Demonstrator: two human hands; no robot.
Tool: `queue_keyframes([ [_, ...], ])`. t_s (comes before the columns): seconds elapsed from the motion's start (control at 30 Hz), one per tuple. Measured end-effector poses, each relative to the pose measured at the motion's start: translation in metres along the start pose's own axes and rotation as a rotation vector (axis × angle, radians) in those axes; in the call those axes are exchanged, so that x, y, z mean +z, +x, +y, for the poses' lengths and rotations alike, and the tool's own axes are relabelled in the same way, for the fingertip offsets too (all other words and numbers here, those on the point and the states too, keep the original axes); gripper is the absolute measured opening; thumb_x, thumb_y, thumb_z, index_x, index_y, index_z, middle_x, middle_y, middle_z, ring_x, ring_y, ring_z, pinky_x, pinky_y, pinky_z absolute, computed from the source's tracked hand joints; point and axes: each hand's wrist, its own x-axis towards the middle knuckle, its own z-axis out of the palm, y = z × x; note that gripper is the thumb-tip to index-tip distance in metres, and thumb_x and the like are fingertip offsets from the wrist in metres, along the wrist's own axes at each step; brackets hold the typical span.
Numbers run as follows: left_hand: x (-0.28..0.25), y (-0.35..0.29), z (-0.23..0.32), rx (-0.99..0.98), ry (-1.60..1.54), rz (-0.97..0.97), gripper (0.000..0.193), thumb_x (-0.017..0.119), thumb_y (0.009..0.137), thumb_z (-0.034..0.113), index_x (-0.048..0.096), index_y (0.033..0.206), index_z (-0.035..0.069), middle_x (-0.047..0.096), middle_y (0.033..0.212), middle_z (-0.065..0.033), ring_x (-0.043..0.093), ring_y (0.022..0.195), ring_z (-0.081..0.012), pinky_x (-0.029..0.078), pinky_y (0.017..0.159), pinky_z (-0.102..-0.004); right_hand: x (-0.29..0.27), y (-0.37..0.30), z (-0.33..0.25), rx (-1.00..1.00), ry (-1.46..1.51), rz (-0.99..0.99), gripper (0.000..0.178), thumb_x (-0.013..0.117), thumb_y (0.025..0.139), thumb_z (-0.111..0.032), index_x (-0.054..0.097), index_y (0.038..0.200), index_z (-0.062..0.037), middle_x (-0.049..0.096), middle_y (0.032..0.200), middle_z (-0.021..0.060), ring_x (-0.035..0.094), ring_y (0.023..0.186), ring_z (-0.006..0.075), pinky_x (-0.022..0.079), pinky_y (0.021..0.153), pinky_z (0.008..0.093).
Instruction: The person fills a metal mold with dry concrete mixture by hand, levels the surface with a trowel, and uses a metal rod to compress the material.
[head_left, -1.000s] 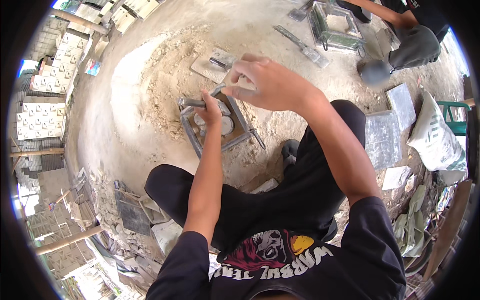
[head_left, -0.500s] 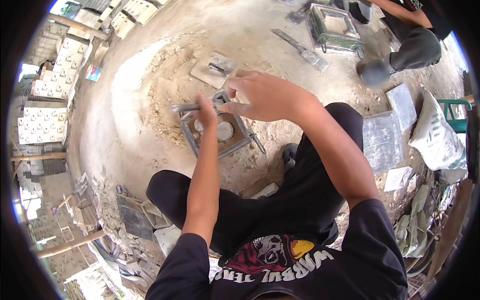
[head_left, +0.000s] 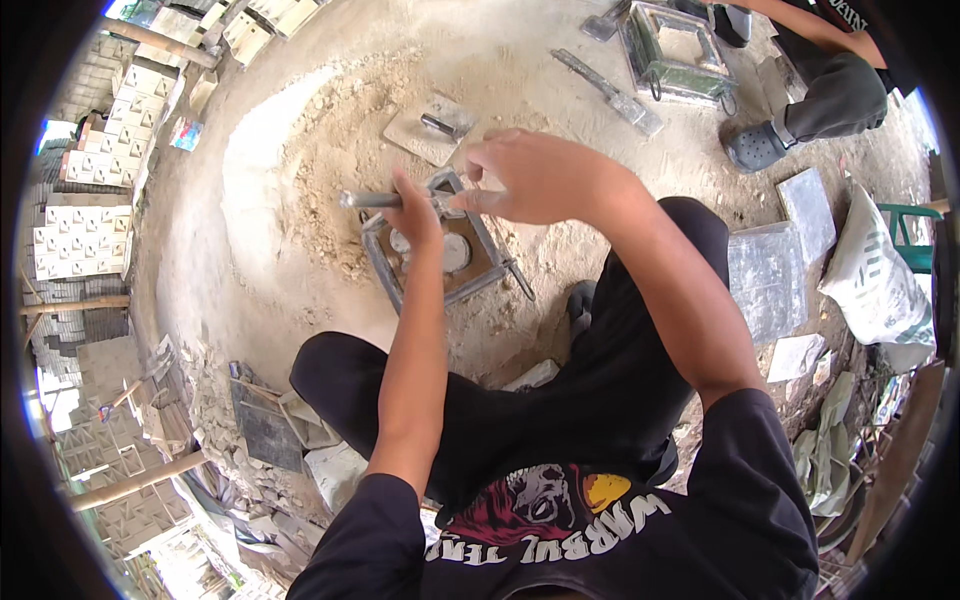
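Observation:
My left hand (head_left: 420,215) is closed round a tool with a grey, rod-like handle (head_left: 370,200), which sticks out to the left. The tool's other end, between my hands, is too small to make out. My right hand (head_left: 540,180) is at that end, thumb and fingers curved and apart; whether the thumb touches the tool I cannot tell. Under both hands a square metal mould (head_left: 480,290) lies on the ground, with pale round shapes inside and a wire loop at its right side. My left hand and forearm cover part of it. Just beyond lies a flat plate with a handle (head_left: 432,128).
Loose sandy material (head_left: 325,180) surrounds the mould's far left side. Farther right lie a long metal bar (head_left: 605,92) and another square mould (head_left: 678,62), near a seated co-worker's clog (head_left: 755,148). Grey slabs (head_left: 765,280) and a white sack (head_left: 870,275) stand right. Patterned blocks (head_left: 85,240) are stacked left.
My right hand has shifted slightly right and up. The tool in my left hand has tilted a little, its handle end now higher. The co-worker's foot has come to rest.

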Motion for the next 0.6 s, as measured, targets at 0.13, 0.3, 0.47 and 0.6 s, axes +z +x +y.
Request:
queue_keyframes([
  [0.13, -0.004, -0.011, 0.003, -0.037, -0.008, 0.021, 0.035, 0.058, 0.093, 0.028, 0.049, 0.067, 0.007, 0.047, 0.06, -0.0011, 0.043, 0.054, -0.0106, 0.037, 0.052, -0.0276, 0.0, 0.008, 0.004, -0.02, 0.057, -0.027, 0.046, 0.057, 0.089, -0.049, 0.059, 0.094, -0.0033, 0.062, 0.095, 0.014, 0.058, 0.095, 0.0317, 0.045, 0.083, 0.0406],
  [0.3, -0.019, -0.016, 0.007, -0.052, 0.015, -0.032, 0.034, 0.058, 0.093, 0.029, 0.05, 0.068, 0.006, 0.048, 0.063, -0.001, 0.043, 0.057, -0.0096, 0.036, 0.053, -0.0251, 0.002, 0.007, 0.001, -0.004, 0.019, -0.062, 0.047, 0.057, 0.089, -0.049, 0.059, 0.095, -0.0028, 0.063, 0.098, 0.0133, 0.058, 0.097, 0.0315, 0.045, 0.083, 0.0408],
  [0.47, -0.016, -0.029, 0.013, -0.048, 0.055, -0.087, 0.036, 0.057, 0.093, 0.029, 0.05, 0.068, 0.005, 0.048, 0.063, -0.0014, 0.044, 0.057, -0.009, 0.036, 0.053, -0.0261, 0.003, 0.004, -0.001, 0.046, -0.069, -0.029, 0.047, 0.056, 0.089, -0.049, 0.059, 0.096, -0.0028, 0.063, 0.1, 0.0138, 0.058, 0.1, 0.0316, 0.046, 0.083, 0.0411],
  [0.6, -0.034, -0.024, -0.018, 0.106, 0.219, -0.098, 0.036, 0.057, 0.093, 0.028, 0.049, 0.066, 0.005, 0.048, 0.061, -0.0009, 0.044, 0.055, -0.0089, 0.034, 0.05, -0.0261, 0.002, 0.008, -0.006, -0.017, 0.058, -0.022, 0.048, 0.055, 0.09, -0.05, 0.06, 0.098, -0.0026, 0.063, 0.1, 0.0159, 0.058, 0.1, 0.0324, 0.046, 0.084, 0.0407],
])
